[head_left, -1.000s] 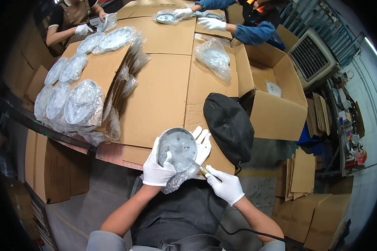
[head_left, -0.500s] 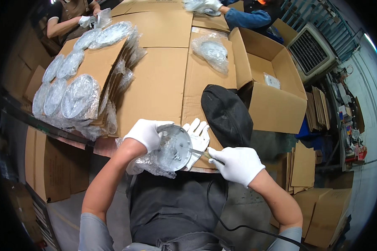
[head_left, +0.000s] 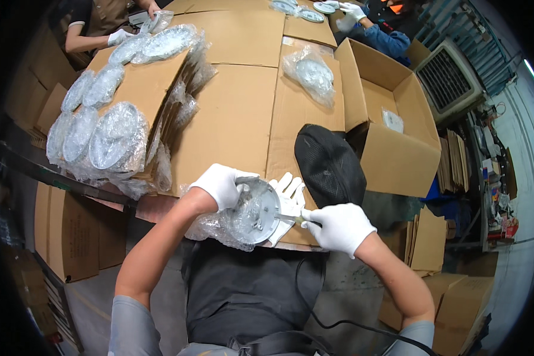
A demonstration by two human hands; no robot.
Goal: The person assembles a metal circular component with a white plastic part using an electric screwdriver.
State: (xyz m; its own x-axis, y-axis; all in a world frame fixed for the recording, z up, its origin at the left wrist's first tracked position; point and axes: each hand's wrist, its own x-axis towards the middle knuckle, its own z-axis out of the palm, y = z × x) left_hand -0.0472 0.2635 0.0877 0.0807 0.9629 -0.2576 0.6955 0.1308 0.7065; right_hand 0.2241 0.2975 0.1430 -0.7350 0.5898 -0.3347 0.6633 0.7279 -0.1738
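My left hand, in a white glove, is closed on the upper left rim of a round grey metal disc. Crumpled clear plastic wrap hangs around the disc's left and lower side. In my gloved right hand is a thin flat-bladed hand tool, gripped by its handle. Its blade points left to the disc's right edge; whether it touches cannot be made out. Beneath and behind the disc lies a loose white glove on the cardboard-covered table.
Left of me, cardboard layers carry several plastic-wrapped discs. A black mesh cap lies right of the disc, near an open carton. Another wrapped disc lies farther back. Two people work across the table. A black cable runs beside my lap.
The view has shifted slightly, moving the table scene right. My hands still hold the disc and tool at the rim. The person at far right has drawn a gloved hand back from the discs there.
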